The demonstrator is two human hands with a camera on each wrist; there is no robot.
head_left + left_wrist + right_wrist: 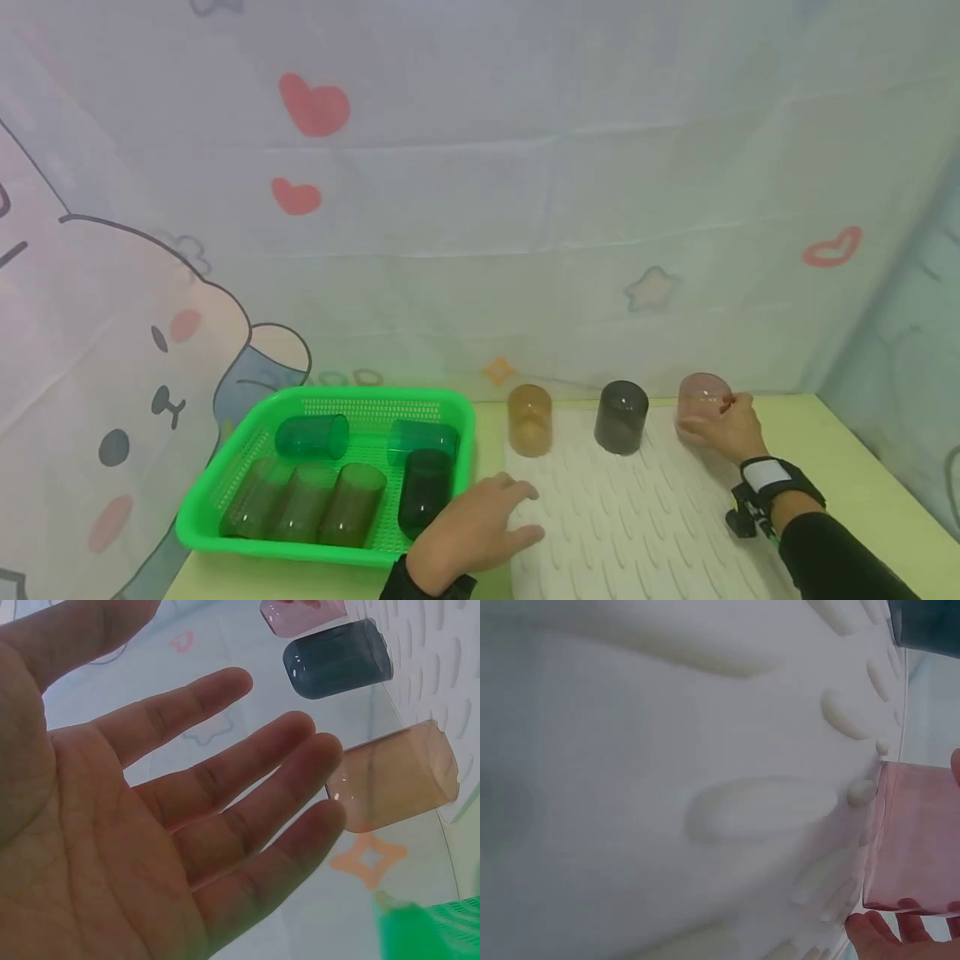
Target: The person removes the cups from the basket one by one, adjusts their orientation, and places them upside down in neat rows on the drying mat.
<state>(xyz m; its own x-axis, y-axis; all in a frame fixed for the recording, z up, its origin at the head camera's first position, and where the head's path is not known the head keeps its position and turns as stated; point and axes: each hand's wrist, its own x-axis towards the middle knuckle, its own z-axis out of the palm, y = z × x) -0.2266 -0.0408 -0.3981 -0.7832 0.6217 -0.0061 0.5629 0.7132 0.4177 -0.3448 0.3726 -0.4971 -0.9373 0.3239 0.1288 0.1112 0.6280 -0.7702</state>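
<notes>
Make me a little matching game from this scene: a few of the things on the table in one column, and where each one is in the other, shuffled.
Things:
1. pink cup
2. dark cup
3. amber cup
4. left hand

Places:
a. middle of the row on the white mat
b. held by the right hand
c. between the green basket and the mat, fingers spread
d. row end nearest the basket

Pairs: 1-b, 2-a, 3-d, 4-c

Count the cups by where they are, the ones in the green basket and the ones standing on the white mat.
Cups lying in the green basket: 6
Cups standing upside down on the white mat: 3, namely the amber cup, dark cup and pink cup
Total: 9
</notes>
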